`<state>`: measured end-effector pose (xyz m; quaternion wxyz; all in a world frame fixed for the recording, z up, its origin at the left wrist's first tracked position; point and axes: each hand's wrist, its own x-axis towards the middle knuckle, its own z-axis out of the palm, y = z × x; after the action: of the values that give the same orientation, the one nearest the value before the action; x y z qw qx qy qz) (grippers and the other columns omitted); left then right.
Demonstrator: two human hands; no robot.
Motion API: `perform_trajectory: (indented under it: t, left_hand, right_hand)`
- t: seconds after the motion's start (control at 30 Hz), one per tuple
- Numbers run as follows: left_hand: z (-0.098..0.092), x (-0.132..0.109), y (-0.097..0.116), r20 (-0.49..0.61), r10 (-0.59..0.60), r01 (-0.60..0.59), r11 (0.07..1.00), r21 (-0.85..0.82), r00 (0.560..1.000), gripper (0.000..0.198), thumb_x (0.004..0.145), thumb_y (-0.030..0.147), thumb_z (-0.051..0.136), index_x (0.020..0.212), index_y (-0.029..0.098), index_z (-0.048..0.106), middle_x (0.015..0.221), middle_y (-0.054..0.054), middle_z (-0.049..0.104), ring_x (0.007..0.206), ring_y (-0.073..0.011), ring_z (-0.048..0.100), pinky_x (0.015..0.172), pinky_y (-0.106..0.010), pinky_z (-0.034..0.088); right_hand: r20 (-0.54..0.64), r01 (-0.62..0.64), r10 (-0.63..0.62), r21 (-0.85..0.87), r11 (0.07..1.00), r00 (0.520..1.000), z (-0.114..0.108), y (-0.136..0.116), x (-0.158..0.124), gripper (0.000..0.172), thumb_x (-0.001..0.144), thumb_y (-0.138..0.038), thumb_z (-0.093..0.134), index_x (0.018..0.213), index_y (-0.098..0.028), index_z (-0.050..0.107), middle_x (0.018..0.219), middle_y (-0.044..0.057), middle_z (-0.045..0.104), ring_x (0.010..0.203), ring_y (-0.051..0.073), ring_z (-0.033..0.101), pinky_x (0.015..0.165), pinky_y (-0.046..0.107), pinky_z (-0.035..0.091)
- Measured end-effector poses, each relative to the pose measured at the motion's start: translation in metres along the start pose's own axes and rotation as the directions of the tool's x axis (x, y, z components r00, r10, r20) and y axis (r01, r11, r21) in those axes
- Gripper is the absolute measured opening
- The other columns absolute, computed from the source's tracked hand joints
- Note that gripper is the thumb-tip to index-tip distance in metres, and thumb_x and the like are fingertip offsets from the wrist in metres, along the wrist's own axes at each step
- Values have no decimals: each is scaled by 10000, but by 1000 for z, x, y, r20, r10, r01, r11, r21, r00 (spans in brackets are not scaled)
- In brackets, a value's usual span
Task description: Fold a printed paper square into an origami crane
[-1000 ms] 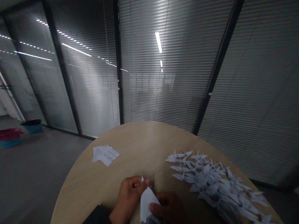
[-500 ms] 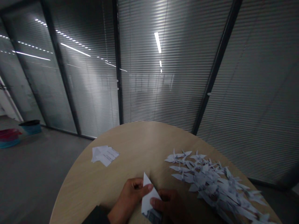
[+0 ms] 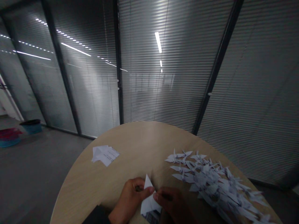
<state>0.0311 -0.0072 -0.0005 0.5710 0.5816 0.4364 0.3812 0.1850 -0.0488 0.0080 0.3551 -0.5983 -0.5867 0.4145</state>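
A folded piece of white paper (image 3: 148, 204) with a pointed top is held between my hands above the table's near part. My left hand (image 3: 130, 196) grips its left side, the thumb pressed across the front near the middle. With thumb and fingers pinched, my right hand (image 3: 171, 202) holds the paper's right edge, close to the left thumb tip. Dark print shows at the lower end of the paper. To the right of my hands lies a large heap of folded white paper cranes (image 3: 210, 180).
Several loose white paper sheets (image 3: 106, 155), some printed, lie at the left of the round wooden table (image 3: 149, 137). Glass partitions with blinds (image 3: 163, 99) stand behind it. On the floor at far left are a blue bin (image 3: 32, 127) and a red-and-blue one (image 3: 9, 138).
My right hand's thumb and fingers have moved up along the paper's right edge, nearer the left thumb. The paper has shifted slightly, and its right side now looks folded inward.
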Motion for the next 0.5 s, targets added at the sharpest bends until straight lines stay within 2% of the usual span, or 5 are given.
perform_trajectory:
  t: [0.17,0.27,0.5]
  left_hand:
    - [2,0,-1,11,6,-6,1000,-28,1000,436,571,551,724,543,135,596,532,7,521,504,-123,452,484,-237,324]
    - [2,-1,1,-21,10,-10,1000,-1,1000,457,552,569,733,542,132,600,531,5,520,507,-125,452,480,-238,322]
    - [-3,-1,6,-19,24,-25,999,-20,1000,502,547,615,728,559,126,612,553,-7,542,526,-134,482,490,-241,338]
  right_hand:
    - [-83,-20,16,-52,998,996,3,7,3,421,646,-492,506,629,-123,708,610,56,633,643,204,573,602,280,363]
    - [-46,17,-20,-65,998,999,2,9,5,450,673,-501,492,622,-111,710,573,50,619,591,188,555,558,273,335]
    - [52,78,-79,19,997,995,-4,7,5,408,724,-468,500,708,-121,714,671,43,668,658,178,572,616,256,386]
